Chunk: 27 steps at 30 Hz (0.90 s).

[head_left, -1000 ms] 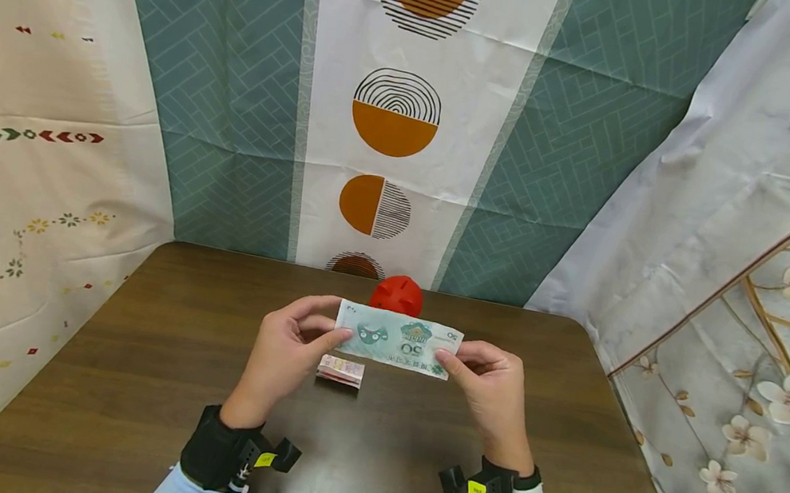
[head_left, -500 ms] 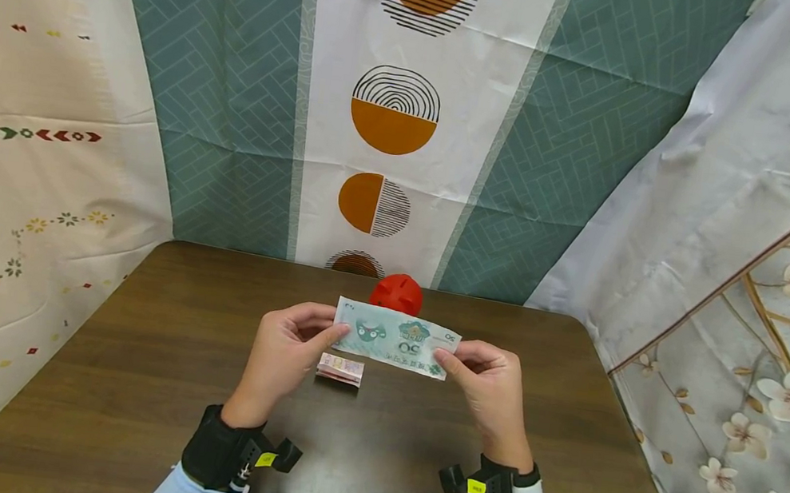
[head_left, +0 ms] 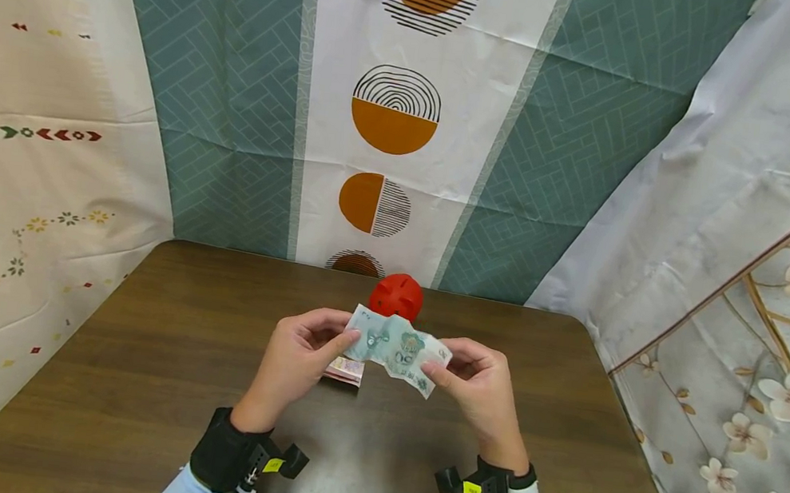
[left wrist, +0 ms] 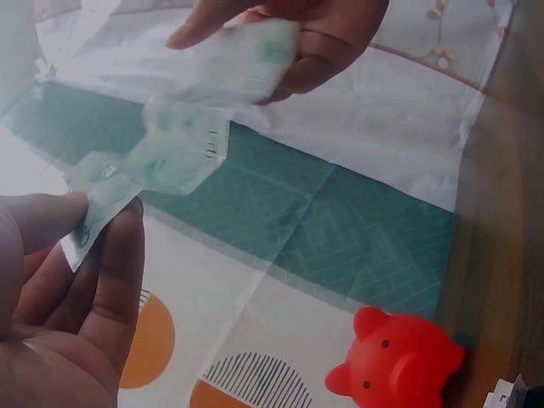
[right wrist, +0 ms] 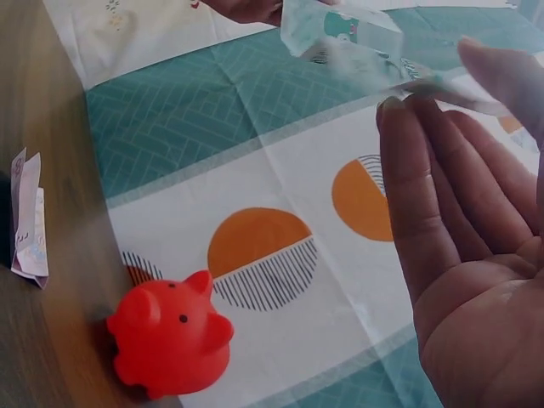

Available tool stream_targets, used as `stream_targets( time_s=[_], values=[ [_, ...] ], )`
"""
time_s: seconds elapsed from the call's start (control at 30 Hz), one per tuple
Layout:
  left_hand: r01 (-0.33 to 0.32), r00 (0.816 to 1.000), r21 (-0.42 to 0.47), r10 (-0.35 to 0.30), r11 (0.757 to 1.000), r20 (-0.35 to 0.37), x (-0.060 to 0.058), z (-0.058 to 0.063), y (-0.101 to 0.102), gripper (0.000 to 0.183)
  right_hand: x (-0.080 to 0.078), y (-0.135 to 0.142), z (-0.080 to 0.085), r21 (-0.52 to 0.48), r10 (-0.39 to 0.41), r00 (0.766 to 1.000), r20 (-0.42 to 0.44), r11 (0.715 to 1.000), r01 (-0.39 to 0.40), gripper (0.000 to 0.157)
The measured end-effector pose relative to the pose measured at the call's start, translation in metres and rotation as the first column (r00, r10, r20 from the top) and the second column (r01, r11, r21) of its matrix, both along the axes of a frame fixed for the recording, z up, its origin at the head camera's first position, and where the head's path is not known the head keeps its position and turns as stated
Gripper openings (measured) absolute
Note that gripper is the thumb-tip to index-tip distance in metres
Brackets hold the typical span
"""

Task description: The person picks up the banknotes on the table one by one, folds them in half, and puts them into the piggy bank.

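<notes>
A pale green banknote marked 50 is held up above the table, bent into wavy folds along its length. My left hand pinches its left end between thumb and fingers. At the other end, my right hand grips it with the thumb on top. In the left wrist view the banknote sags and twists between both hands. Behind it stands a red piggy bank. Partly covered by my left hand, a folded pinkish banknote lies on the table.
The dark wooden table ends at a hanging cloth with teal bands and orange circles. Pale patterned cloths hang at the left and right. The piggy bank stands near the table's back edge.
The green banknote was stretched nearly flat; now it is buckled into folds. My hands have drawn closer together, the left moving right and covering part of the pinkish banknote.
</notes>
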<state>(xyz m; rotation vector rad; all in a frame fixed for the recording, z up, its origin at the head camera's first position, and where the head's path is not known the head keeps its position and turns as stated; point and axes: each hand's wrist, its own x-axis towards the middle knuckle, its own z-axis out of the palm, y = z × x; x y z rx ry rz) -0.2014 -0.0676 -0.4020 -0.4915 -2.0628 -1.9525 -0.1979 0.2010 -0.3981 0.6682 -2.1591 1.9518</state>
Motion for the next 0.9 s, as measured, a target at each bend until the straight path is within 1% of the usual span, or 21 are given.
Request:
stream_targets(
  time_s=[0.1, 0.17, 0.3, 0.47, 0.67, 0.8, 0.9],
  values=[
    [0.032, 0.999, -0.020, -0.033, 0.999, -0.024, 0.000, -0.002, 0.000, 0.018, -0.001, -0.001, -0.001, -0.012, 0.047, 0.999, -0.025, 0.999, -0.047, 0.025],
    [0.052, 0.998, -0.036, -0.053, 0.998, -0.037, 0.000, -0.003, 0.001, 0.018, -0.002, -0.001, -0.003, -0.016, 0.062, 0.997, -0.040, 0.998, -0.063, 0.026],
    [0.084, 0.995, -0.071, -0.088, 0.994, -0.047, 0.001, -0.003, 0.002, 0.018, -0.003, -0.003, -0.004, 0.018, 0.052, 0.996, -0.075, 0.999, -0.050, 0.025],
    [0.114, 0.993, -0.121, -0.118, 0.986, -0.023, 0.002, -0.002, 0.003, 0.019, 0.000, -0.008, -0.001, 0.090, 0.036, 0.992, -0.117, 0.996, -0.026, 0.024],
    [0.124, 0.992, -0.135, -0.128, 0.983, -0.022, 0.003, 0.000, 0.003, 0.021, 0.002, -0.012, 0.000, 0.148, 0.063, 0.985, -0.161, 0.988, -0.039, 0.025],
    [0.128, 0.992, -0.113, -0.130, 0.985, -0.009, 0.003, 0.000, 0.004, 0.022, 0.003, -0.013, -0.001, 0.199, 0.103, 0.985, -0.135, 0.977, -0.075, 0.017],
    [0.118, 0.993, -0.084, -0.118, 0.989, 0.005, 0.002, -0.001, 0.005, 0.023, 0.004, -0.014, -0.002, 0.221, 0.133, 0.987, -0.090, 0.969, -0.111, 0.010]
  ],
)
